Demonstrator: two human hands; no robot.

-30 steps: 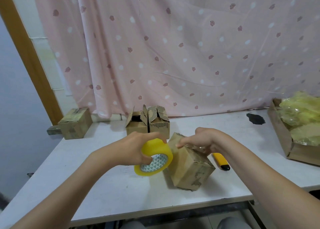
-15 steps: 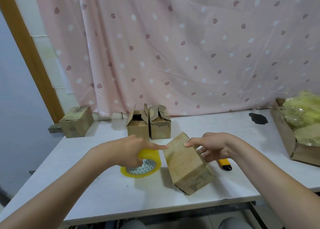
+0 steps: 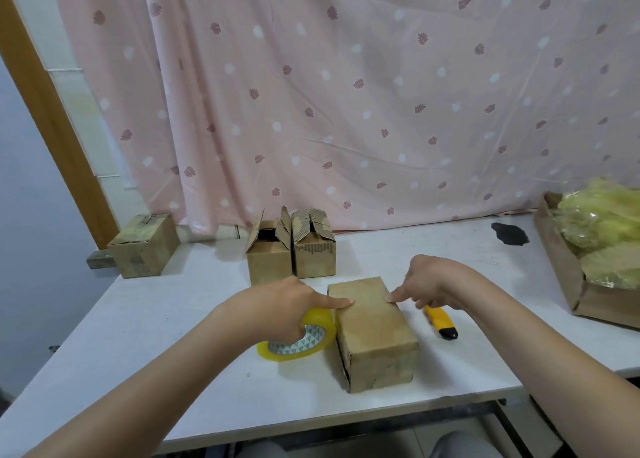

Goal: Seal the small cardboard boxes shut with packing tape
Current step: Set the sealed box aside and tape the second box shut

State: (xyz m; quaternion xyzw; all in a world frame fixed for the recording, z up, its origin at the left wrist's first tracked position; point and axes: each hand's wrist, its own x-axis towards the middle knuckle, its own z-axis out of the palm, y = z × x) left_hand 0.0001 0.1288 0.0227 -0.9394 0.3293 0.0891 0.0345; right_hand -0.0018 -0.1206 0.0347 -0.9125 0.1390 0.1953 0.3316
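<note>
A person's two hands work a closed cardboard box [image 3: 372, 329] lying flat near the front edge of a white worktop [image 3: 145, 322]. The left hand [image 3: 277, 307] curls round a yellow roll of packing tape [image 3: 298, 339] just left of the box, its forefinger pressed on the box top. The right hand [image 3: 427, 281] presses one fingertip on the opposite edge, other fingers curled. A yellow utility knife [image 3: 441, 322] lies beside it; two open-flapped boxes [image 3: 291, 249] stand behind.

Matt brown cardboard box [image 3: 374, 333], glossy yellow plastic tape roll [image 3: 298, 343], matt white table [image 3: 173, 319].
</note>
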